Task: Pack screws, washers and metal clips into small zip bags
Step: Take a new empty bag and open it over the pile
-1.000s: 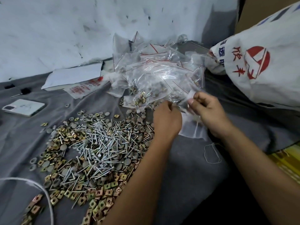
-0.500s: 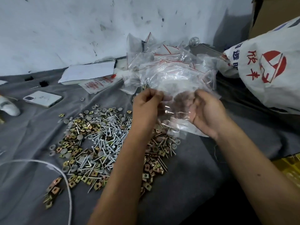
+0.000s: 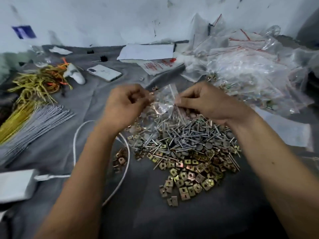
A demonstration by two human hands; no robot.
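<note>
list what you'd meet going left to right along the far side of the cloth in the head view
yellow and orange ties → white phone → white paper sheet → red-printed plastic bag → heap of filled zip bags

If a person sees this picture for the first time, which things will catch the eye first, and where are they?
First, the two hands, left hand and right hand, pinching a small clear zip bag between them at the centre. Just below lies a big heap of screws, with brass-coloured metal clips along its near edge. At the far right sits a pile of bags.
</note>
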